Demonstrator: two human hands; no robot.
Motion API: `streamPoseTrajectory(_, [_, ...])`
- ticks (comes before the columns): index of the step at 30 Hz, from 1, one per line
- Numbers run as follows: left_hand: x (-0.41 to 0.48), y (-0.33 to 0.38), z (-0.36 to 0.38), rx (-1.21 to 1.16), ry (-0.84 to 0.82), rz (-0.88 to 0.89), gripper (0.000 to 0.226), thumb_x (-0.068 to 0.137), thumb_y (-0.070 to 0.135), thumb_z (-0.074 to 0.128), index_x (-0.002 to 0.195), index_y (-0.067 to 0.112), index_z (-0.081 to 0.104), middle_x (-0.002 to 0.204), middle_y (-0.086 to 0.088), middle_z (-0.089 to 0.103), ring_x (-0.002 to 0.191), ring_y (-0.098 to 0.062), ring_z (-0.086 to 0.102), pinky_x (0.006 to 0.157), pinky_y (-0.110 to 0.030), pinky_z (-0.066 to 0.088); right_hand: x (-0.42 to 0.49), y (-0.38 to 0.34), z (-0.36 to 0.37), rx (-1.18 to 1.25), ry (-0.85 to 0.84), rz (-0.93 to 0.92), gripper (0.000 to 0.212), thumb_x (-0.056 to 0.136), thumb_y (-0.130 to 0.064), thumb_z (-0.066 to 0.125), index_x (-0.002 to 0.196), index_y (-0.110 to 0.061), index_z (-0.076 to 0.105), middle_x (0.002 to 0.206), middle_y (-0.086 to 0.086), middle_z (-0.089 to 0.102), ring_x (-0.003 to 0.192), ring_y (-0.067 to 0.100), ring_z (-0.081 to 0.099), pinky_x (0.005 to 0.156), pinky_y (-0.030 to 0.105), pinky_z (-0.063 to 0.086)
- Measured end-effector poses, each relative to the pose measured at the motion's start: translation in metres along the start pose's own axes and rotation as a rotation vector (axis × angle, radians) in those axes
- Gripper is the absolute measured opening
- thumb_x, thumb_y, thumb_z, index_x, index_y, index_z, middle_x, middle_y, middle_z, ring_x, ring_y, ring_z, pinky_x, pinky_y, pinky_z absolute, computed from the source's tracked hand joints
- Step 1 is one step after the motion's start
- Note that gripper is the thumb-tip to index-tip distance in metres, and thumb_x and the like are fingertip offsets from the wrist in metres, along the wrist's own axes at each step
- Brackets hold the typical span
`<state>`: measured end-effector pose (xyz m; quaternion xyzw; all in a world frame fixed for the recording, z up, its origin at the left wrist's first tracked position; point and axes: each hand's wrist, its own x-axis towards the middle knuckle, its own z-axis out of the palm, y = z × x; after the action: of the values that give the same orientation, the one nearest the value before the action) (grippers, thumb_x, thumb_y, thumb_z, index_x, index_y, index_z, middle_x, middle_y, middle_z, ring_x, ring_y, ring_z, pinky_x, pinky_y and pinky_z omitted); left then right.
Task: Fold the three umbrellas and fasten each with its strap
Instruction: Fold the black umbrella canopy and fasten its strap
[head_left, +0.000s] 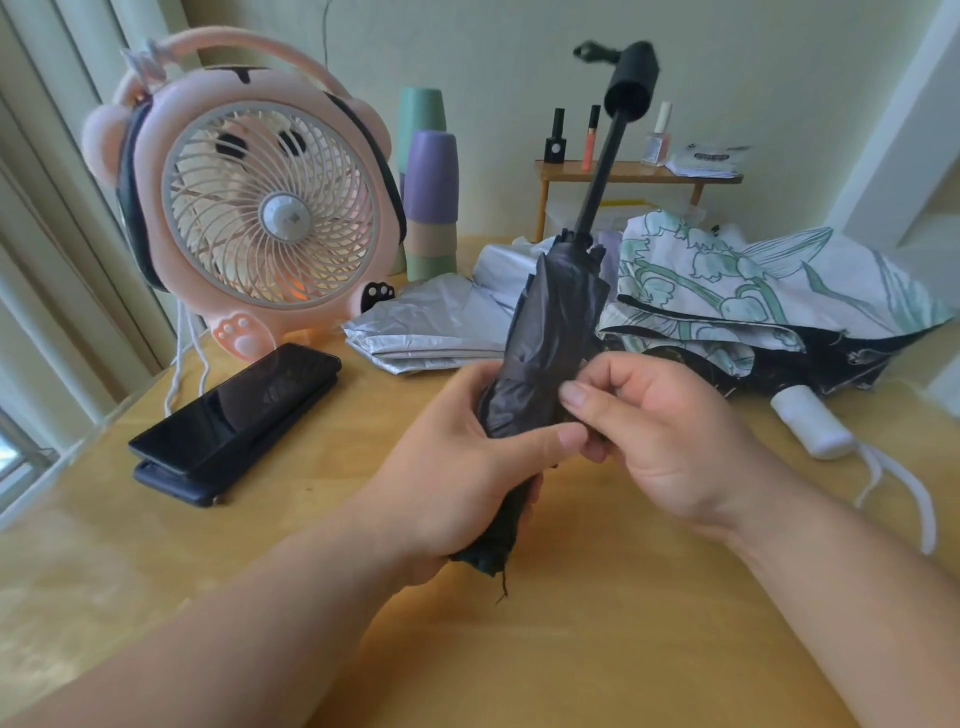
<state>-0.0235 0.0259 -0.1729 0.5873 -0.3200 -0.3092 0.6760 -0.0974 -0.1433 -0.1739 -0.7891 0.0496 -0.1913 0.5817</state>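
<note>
gripping the black umbrella: left grip wrapped below, right grip pinching fabric.

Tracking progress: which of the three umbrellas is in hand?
The black umbrella, gripped by the left hand and right hand; the silver umbrella and floral umbrella lie loose behind.

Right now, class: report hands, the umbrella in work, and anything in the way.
Left hand grips black umbrella low, handle up. Right hand pinches its fabric. Silver umbrella, floral umbrella lie loose behind.
</note>
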Motion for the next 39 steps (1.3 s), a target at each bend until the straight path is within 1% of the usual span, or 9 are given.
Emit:
streamPoseTrajectory(4, [0.008, 0.003, -0.003, -0.084, 0.082, 0.009, 0.047, 0.075, 0.011, 0.078, 0.114, 0.005, 0.051, 0.085, -0.020, 0.067, 0.055, -0.031, 0.059, 0.048, -0.035, 0.049, -0.002, -0.008, -0.003, 0.107, -0.008, 0.000, 0.018, 0.085, -0.032, 0.065, 0.072, -0.022, 0.069, 0.069, 0.003, 0.067, 0.066, 0.022, 0.052, 0.067, 0.036, 0.042])
streamPoseTrajectory(9, [0.005, 0.002, -0.010, -0.098, 0.022, -0.100, 0.029, 0.074, 0.014, 0.078, 0.100, 0.001, 0.072, 0.088, -0.020, 0.069, 0.078, -0.030, 0.068, 0.064, -0.042, 0.060, -0.007, -0.008, -0.003, 0.124, -0.004, 0.064, 0.023, 0.083, -0.037, 0.069, 0.076, -0.015, 0.070, 0.074, 0.009, 0.066, 0.069, 0.026, 0.053, 0.072, 0.041, 0.042])
streamPoseTrajectory(13, [0.005, 0.004, -0.017, -0.066, -0.077, -0.214, 0.027, 0.079, 0.017, 0.074, 0.102, 0.001, 0.074, 0.095, -0.023, 0.070, 0.081, -0.035, 0.069, 0.075, -0.050, 0.060, -0.009, -0.008, -0.001, 0.146, -0.015, 0.118, 0.020, 0.086, -0.029, 0.068, 0.071, -0.016, 0.070, 0.068, 0.008, 0.063, 0.069, 0.027, 0.052, 0.068, 0.036, 0.044])
streamPoseTrajectory(16, [0.004, 0.010, -0.018, -0.032, -0.089, -0.259, 0.018, 0.083, 0.009, 0.069, 0.100, 0.007, 0.074, 0.087, -0.022, 0.068, 0.069, -0.032, 0.063, 0.063, -0.044, 0.058, -0.010, -0.008, 0.004, 0.153, -0.028, 0.138, 0.023, 0.088, -0.027, 0.070, 0.067, -0.019, 0.070, 0.066, 0.007, 0.064, 0.067, 0.025, 0.053, 0.064, 0.033, 0.043])
streamPoseTrajectory(19, [0.003, 0.007, -0.011, -0.003, -0.043, -0.241, 0.026, 0.080, 0.022, 0.071, 0.105, 0.015, 0.070, 0.075, -0.013, 0.062, 0.059, -0.027, 0.058, 0.053, -0.036, 0.052, -0.010, -0.010, 0.008, 0.130, -0.021, 0.140, 0.022, 0.084, -0.033, 0.068, 0.068, -0.019, 0.070, 0.066, 0.007, 0.062, 0.067, 0.026, 0.053, 0.064, 0.034, 0.043])
streamPoseTrajectory(26, [0.007, 0.003, -0.004, -0.151, -0.078, -0.197, 0.034, 0.079, 0.016, 0.071, 0.110, 0.010, 0.060, 0.072, -0.011, 0.055, 0.053, -0.026, 0.052, 0.047, -0.031, 0.049, -0.010, -0.022, -0.002, 0.190, -0.072, 0.186, 0.026, 0.086, -0.032, 0.073, 0.073, -0.010, 0.067, 0.072, 0.014, 0.056, 0.064, 0.022, 0.049, 0.055, 0.026, 0.042])
streamPoseTrajectory(31, [0.005, 0.005, -0.004, -0.296, -0.207, -0.242, 0.020, 0.081, 0.014, 0.066, 0.101, 0.012, 0.065, 0.077, -0.014, 0.049, 0.049, -0.023, 0.050, 0.042, -0.026, 0.046, -0.013, -0.033, -0.005, 0.338, -0.161, 0.233, 0.021, 0.081, -0.020, 0.070, 0.069, -0.007, 0.061, 0.062, 0.009, 0.048, 0.050, 0.014, 0.040, 0.046, 0.023, 0.033])
streamPoseTrajectory(35, [0.004, 0.006, -0.007, -0.390, -0.286, -0.260, 0.018, 0.082, 0.013, 0.062, 0.100, 0.012, 0.065, 0.078, -0.014, 0.050, 0.047, -0.020, 0.049, 0.041, -0.025, 0.045, -0.015, -0.039, -0.011, 0.478, -0.239, 0.236, 0.003, 0.080, -0.004, 0.070, 0.078, -0.003, 0.068, 0.064, 0.009, 0.053, 0.053, 0.014, 0.046, 0.047, 0.023, 0.039])
streamPoseTrajectory(39, [0.003, 0.003, -0.006, -0.391, -0.272, -0.247, 0.028, 0.080, 0.008, 0.062, 0.108, 0.010, 0.064, 0.080, -0.014, 0.048, 0.049, -0.022, 0.049, 0.041, -0.026, 0.046, -0.015, -0.040, -0.014, 0.581, -0.233, 0.268, 0.011, 0.077, -0.003, 0.062, 0.084, 0.000, 0.071, 0.067, 0.011, 0.053, 0.055, 0.014, 0.047, 0.048, 0.023, 0.041])
